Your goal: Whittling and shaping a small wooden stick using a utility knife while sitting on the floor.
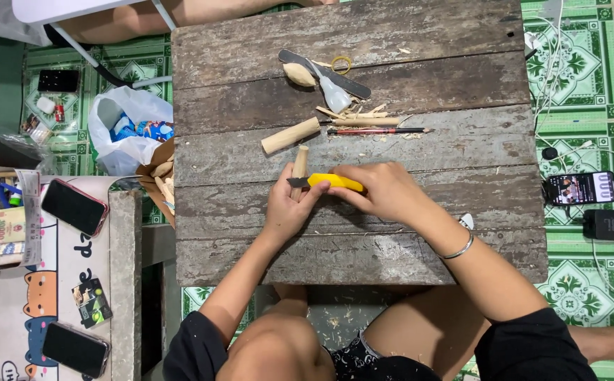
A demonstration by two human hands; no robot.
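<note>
Whittling a wooden stick point(299, 162) at the centre of the bench point(462, 92).
Left hand point(286, 208) fingers clamp the stick; right hand point(384, 190) fingers clamp the yellow knife point(324, 182), whose next cut seems to need steady pressure.

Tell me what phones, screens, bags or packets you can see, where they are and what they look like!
Lit phone: right floor, dark rectangle, bright screen.
Red-edged phone: left bench, black screen.
Second dark phone: bench's near end.
White plastic bag: left of wooden table, blue packet inside.
Small dark card: between bench phones.
</note>
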